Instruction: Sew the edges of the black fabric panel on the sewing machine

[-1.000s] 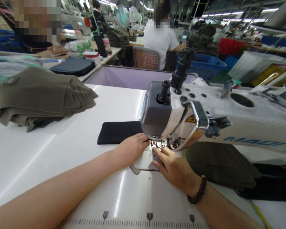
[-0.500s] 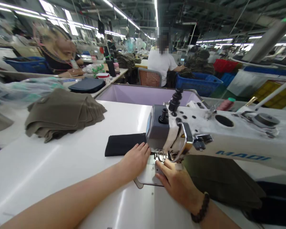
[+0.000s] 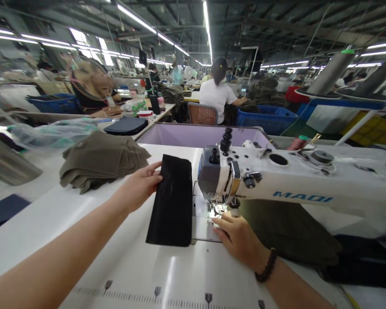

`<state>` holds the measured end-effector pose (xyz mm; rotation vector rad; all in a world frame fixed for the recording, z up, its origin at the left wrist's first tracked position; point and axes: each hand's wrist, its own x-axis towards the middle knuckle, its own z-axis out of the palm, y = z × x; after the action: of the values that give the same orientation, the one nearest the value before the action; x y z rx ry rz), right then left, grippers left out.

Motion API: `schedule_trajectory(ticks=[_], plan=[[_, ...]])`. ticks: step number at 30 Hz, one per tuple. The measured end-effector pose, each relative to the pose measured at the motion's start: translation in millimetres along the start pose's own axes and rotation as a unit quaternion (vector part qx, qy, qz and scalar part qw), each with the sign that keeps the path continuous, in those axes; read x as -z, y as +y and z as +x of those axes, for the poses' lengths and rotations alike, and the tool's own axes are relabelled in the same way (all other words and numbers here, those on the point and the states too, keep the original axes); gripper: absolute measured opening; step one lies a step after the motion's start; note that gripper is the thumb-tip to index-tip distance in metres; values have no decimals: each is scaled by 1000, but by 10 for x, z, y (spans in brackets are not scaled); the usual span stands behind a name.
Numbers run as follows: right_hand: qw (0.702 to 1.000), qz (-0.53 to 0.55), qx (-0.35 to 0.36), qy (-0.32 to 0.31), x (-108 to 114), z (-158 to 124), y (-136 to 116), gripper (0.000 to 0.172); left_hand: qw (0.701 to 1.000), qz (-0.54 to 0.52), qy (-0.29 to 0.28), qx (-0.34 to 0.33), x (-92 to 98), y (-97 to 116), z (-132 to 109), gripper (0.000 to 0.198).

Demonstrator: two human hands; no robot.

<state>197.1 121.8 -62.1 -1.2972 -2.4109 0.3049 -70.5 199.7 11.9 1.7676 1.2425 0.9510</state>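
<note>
My left hand [image 3: 140, 185] grips the upper left edge of a black cloth piece [image 3: 172, 201] and holds it up, hanging left of the sewing machine head [image 3: 216, 176]. My right hand [image 3: 239, 238], with a bead bracelet at the wrist, rests on the metal plate [image 3: 201, 223] under the needle; its fingers reach toward the presser foot and their tips are hidden. The white sewing machine arm [image 3: 302, 189] stretches off to the right.
A stack of olive cloth pieces [image 3: 103, 161] lies at the left on the white table [image 3: 83, 223]. More olive cloth [image 3: 289, 231] lies under the machine arm. A lilac bin [image 3: 199, 134] stands behind. A person in white [image 3: 217, 96] sits ahead; another person works at the left.
My left hand left the needle area, took the black cloth from the table and lifted it upright. The view tilted up. My right hand stayed by the presser foot.
</note>
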Motion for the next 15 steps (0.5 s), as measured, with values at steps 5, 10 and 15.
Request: schedule_trajectory(ticks=[5, 10, 15], plan=[[999, 9, 28, -14, 20, -18, 0, 18, 977, 205, 8, -58, -386, -415, -352, 40], [996, -2, 87, -30, -1, -40, 5, 20, 862, 393, -189, -259, -725, -277, -630, 25], [991, -25, 118, -55, 26, -42, 7, 21, 821, 444, -201, -299, -966, -253, -557, 27]])
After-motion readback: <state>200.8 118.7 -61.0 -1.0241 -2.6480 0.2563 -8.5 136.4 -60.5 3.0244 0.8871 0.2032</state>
